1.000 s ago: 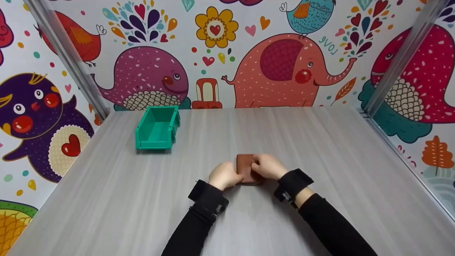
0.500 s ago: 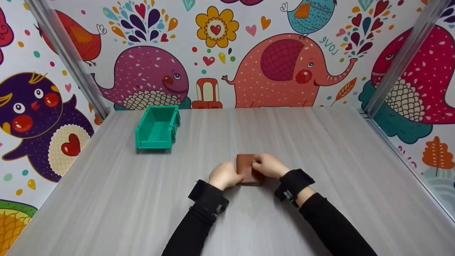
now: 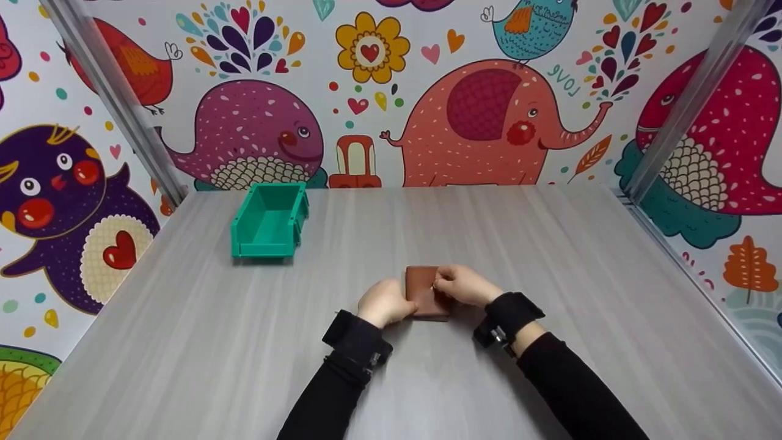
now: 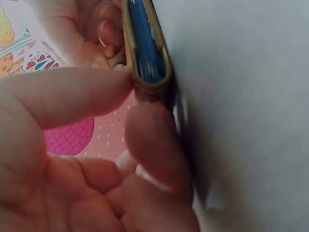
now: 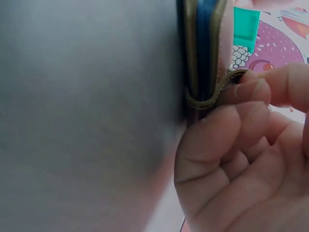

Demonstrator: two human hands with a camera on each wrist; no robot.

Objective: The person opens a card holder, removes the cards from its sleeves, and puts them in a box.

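As we look down past two black sleeves (image 3: 324, 397), we find the brown wallet (image 3: 421, 290) lying flat on the table (image 3: 201, 342), between the left hand (image 3: 383, 302) and the right hand (image 3: 465, 287). We see the left hand gripping the wallet's folded left edge: its thumb lies against the top cover and a bent finger meets the fold, so the gap between them is narrow. We see the right hand pinching the strap (image 5: 223, 86) between thumb and forefinger, with hardly any gap, while its other fingers curl beside the wallet's right edge. From that edge, we follow the strap bending up and away from the cover; inside the fold, we make out something blue.

Beyond the wallet's far edge, we have a long stretch of tabletop before the patterned back wall (image 3: 421, 91). Toward the left rear, we see the green box (image 3: 264, 250), well apart from both hands, its far end near that wall and its low front lip turned our way. On the right, we see tabletop reaching out to the metal rail (image 3: 702, 284) along the side edge. We cannot see the table's near edge, which runs out of the head view.
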